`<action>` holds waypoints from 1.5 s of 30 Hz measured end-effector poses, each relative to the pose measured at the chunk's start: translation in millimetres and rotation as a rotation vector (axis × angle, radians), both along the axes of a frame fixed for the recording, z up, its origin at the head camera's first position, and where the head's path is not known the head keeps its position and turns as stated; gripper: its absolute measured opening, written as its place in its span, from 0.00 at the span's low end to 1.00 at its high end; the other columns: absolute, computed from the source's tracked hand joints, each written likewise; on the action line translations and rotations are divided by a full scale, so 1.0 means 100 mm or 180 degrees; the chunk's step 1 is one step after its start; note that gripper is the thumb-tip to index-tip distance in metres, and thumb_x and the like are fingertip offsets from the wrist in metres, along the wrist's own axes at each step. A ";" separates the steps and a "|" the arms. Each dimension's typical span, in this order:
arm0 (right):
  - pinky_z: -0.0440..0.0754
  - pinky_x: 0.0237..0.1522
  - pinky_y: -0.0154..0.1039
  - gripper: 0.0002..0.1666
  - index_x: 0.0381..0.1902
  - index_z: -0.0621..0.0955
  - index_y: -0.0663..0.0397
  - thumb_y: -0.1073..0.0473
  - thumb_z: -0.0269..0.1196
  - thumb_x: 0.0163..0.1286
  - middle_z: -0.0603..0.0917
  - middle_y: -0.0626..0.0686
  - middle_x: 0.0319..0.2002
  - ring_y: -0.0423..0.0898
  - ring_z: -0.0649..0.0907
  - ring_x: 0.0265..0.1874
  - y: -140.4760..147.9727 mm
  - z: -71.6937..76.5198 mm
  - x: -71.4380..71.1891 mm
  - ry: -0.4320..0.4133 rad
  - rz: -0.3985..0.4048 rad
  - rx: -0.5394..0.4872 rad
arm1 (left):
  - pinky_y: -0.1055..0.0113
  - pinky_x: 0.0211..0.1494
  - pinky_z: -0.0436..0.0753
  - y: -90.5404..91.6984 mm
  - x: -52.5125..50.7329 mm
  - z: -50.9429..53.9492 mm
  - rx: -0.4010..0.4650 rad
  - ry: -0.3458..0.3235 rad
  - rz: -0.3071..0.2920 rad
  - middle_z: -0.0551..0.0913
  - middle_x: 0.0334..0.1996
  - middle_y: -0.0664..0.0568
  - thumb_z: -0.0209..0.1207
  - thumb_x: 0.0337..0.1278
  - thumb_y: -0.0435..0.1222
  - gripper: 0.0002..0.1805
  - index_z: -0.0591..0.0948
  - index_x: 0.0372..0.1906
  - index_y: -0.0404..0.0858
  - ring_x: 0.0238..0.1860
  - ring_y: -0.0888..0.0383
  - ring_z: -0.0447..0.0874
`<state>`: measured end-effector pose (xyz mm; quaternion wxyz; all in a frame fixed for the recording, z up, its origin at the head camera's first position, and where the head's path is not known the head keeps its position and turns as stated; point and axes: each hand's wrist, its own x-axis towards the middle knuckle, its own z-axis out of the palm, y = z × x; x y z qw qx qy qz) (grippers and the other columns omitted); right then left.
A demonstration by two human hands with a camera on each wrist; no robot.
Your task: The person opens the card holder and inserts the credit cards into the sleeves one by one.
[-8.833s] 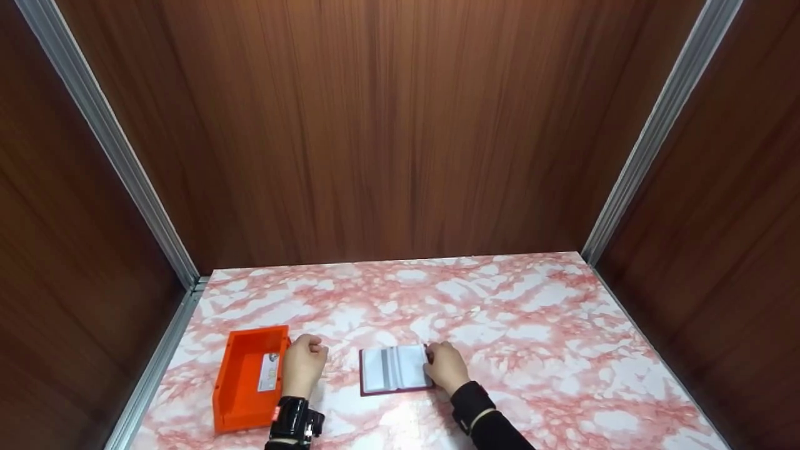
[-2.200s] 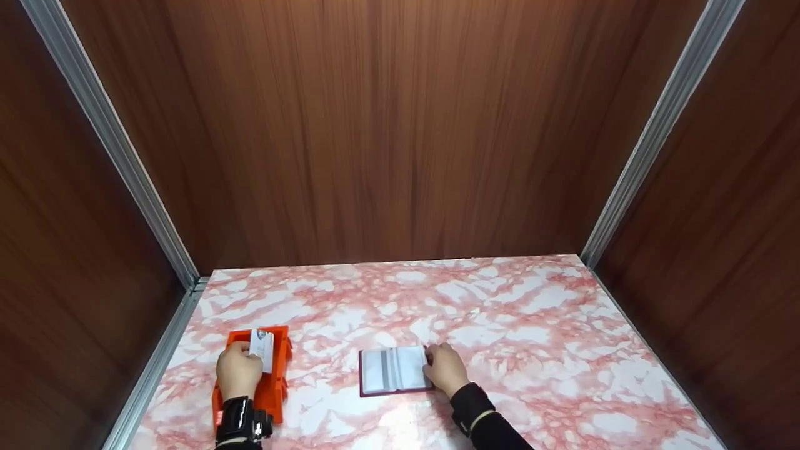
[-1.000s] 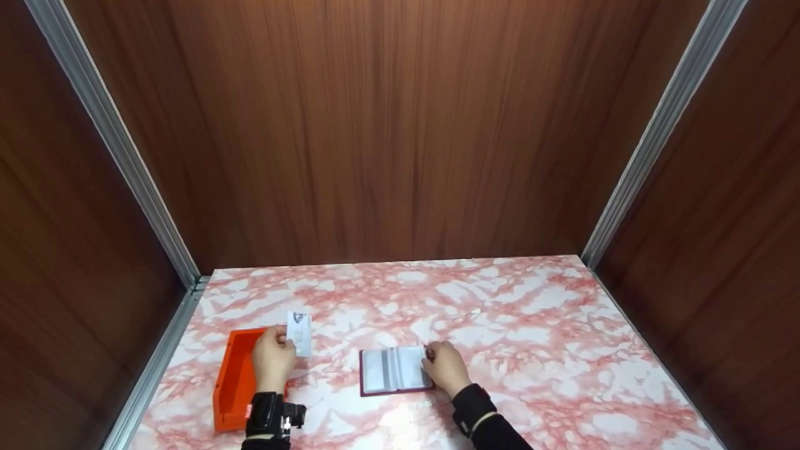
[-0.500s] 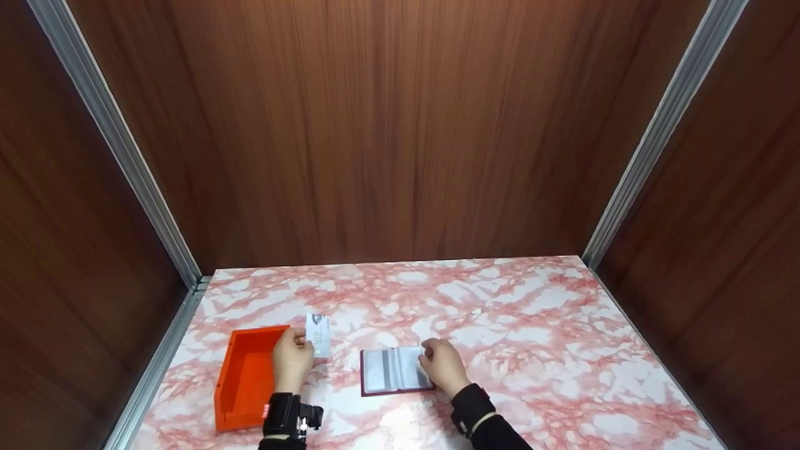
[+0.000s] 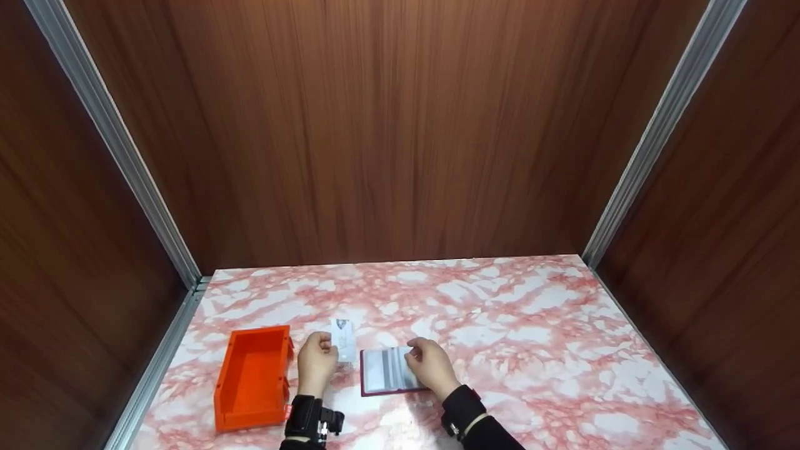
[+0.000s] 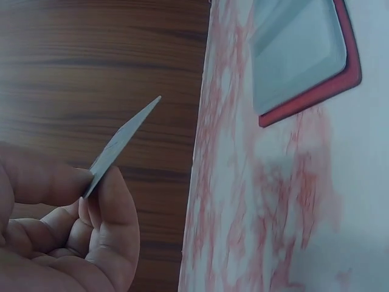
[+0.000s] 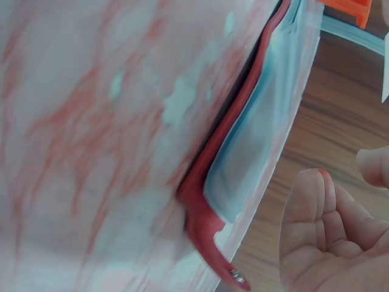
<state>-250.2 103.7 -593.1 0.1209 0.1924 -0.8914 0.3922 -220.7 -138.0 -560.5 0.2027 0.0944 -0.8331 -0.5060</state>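
Note:
Between thumb and fingers, my left hand (image 5: 316, 364) pinches a white printed card (image 5: 343, 340), raised just left of the card holder. The left wrist view shows this card (image 6: 121, 145) tilted and nearly edge-on. Spread out on the table lies the card holder (image 5: 377, 370), with a dark red cover and clear sleeves. My right hand (image 5: 432, 367) is over its right side, partly hiding it. In the right wrist view, the thumb and fingers of this hand (image 7: 331, 237) are apart and hold nothing; the holder's red strap (image 7: 209, 243) with a metal snap sticks out nearby.
An orange bin (image 5: 259, 330) stands at the left of the pink-and-white marbled table (image 5: 500, 312). Brown wood-grain panels (image 5: 400, 137) close off the back and both sides, with metal rails (image 5: 112, 131) at the corners.
My left hand took the card out of the orange bin and carried it right, toward the card holder. My right hand let go of the holder's right edge and shifted left over it.

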 end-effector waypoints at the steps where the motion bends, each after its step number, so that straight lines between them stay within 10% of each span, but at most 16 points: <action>1: 0.78 0.36 0.42 0.13 0.45 0.81 0.67 0.66 0.65 0.64 0.79 0.49 0.29 0.46 0.79 0.29 -0.01 0.00 0.00 0.0008 0.0015 -0.0030 | 0.51 0.44 0.79 0.03 0.00 -0.01 0.0025 -0.0010 -0.0021 0.81 0.33 0.42 0.58 0.51 0.23 0.13 0.79 0.44 0.25 0.37 0.46 0.80; 21: 0.83 0.42 0.41 0.17 0.50 0.79 0.73 0.67 0.63 0.66 0.85 0.56 0.35 0.52 0.86 0.36 -0.20 -0.01 0.03 -0.0294 0.0289 -0.0497 | 0.60 0.37 0.77 0.38 0.01 -0.17 0.0132 -0.0035 -0.0401 0.77 0.30 0.50 0.60 0.48 0.23 0.11 0.78 0.40 0.30 0.32 0.56 0.75; 45: 0.79 0.36 0.37 0.18 0.51 0.79 0.68 0.67 0.66 0.63 0.80 0.48 0.30 0.42 0.79 0.30 -0.24 0.03 0.04 -0.0437 -0.0015 -0.0422 | 0.62 0.39 0.77 0.59 0.03 -0.26 0.0175 0.0025 -0.0590 0.78 0.29 0.50 0.61 0.46 0.23 0.11 0.79 0.39 0.29 0.31 0.57 0.75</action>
